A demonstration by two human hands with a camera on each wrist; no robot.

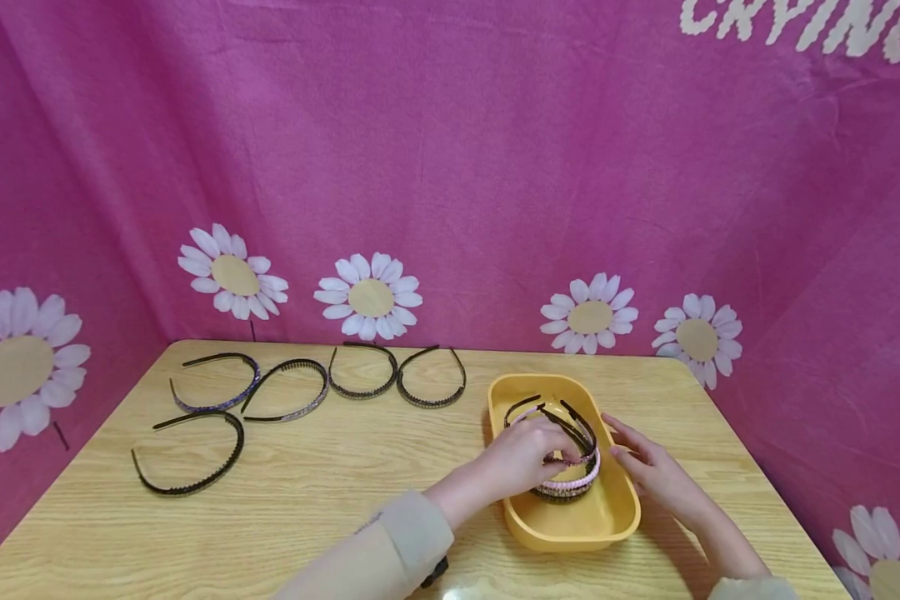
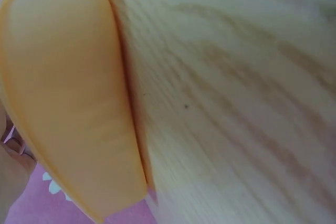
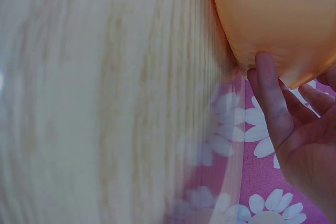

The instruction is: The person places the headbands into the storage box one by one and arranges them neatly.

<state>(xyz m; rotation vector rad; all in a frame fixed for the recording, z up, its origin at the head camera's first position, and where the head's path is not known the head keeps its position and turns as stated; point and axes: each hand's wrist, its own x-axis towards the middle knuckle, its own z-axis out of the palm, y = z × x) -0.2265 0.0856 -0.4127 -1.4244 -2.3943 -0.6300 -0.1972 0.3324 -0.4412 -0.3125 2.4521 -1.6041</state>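
Observation:
A yellow plastic tray (image 1: 573,531) holds several headbands, among them a braided pink headband (image 1: 587,478). My left hand (image 1: 527,452) reaches over the tray's left side and pinches a dark headband (image 1: 589,435) with a pinkish glittery band above the pink one. Its fingertips are partly hidden. On the tray's right side, my right hand (image 1: 660,477) touches the outer wall with fairly straight fingers, seen also in the right wrist view against the tray wall (image 3: 273,19). The left wrist view shows mostly the tray's outer side (image 2: 68,93).
Several dark headbands lie spread along the table's back left, including a purple glittery headband (image 1: 217,406), a silvery one (image 1: 307,408) and a black toothed one (image 1: 195,486). A pink cloth (image 1: 457,167) with daisies hangs behind the wooden table (image 1: 307,500).

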